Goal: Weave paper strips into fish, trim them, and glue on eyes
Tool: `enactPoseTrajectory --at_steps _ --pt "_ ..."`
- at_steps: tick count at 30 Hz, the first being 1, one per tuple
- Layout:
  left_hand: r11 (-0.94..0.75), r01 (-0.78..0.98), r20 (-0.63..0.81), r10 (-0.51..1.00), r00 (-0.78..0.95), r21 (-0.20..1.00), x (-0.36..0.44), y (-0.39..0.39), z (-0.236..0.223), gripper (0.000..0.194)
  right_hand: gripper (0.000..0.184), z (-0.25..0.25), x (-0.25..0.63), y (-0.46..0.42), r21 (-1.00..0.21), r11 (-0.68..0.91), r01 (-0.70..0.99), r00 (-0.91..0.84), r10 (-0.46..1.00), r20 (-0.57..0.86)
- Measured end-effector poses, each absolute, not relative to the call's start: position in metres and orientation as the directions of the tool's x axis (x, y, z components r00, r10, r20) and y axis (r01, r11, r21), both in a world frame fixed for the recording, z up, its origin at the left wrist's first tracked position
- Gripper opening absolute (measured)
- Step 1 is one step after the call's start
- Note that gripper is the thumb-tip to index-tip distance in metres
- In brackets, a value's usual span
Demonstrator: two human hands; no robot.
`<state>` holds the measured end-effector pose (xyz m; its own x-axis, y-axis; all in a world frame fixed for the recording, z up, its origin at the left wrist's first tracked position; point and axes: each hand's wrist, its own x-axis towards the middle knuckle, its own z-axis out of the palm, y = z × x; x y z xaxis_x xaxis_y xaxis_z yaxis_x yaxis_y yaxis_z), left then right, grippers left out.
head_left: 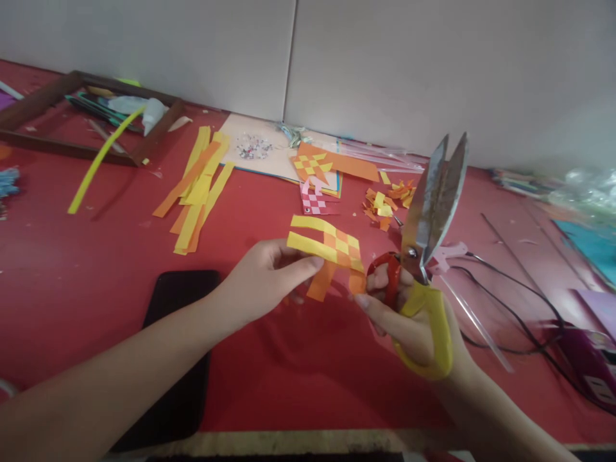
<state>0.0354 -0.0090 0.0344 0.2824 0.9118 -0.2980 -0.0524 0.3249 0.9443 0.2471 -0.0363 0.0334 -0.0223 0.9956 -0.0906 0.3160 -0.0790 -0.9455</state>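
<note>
A small checkered piece of woven paper strips (344, 247), yellow and orange, is pinched between the thumb and fingers of my left hand (274, 273). Loose yellow ends stick out to its left, and orange ends hang below. Scissors (426, 218) with one red and one yellow handle loop hang on my right hand (399, 308), their blades pointing up and slightly apart. My right thumb tip and fingers also meet an orange end at the woven piece's right edge. Beyond it lie a pink checkered paper fish (314, 200) and an orange-yellow woven one (312, 163).
Yellow and orange paper strips (199, 192) lie at left, near a brown frame (62, 146) around tools and a glue bottle. A black phone (180, 359) rests below my left forearm. Paper scraps (382, 204), a pink glue gun (447, 256) and its black cord are at right.
</note>
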Motion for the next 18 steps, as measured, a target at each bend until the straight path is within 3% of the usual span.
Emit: enactPoseTrajectory --at_steps 7,13,18 --pt "0.388 -0.202 -0.301 0.884 0.357 0.899 0.036 -0.009 0.038 0.038 0.026 0.031 0.248 -0.039 -0.95 0.033 0.31 -0.046 0.999 0.02" --pt "0.214 0.012 -0.205 0.915 0.347 0.977 0.032 -0.006 0.034 0.021 0.025 0.024 0.251 -0.039 -0.95 0.037 0.311 0.101 0.992 0.071" --pt "0.035 0.198 -0.096 0.947 0.308 0.98 0.028 -0.006 0.033 0.022 0.025 0.035 0.256 -0.025 -0.969 0.176 0.175 0.169 0.964 0.206"
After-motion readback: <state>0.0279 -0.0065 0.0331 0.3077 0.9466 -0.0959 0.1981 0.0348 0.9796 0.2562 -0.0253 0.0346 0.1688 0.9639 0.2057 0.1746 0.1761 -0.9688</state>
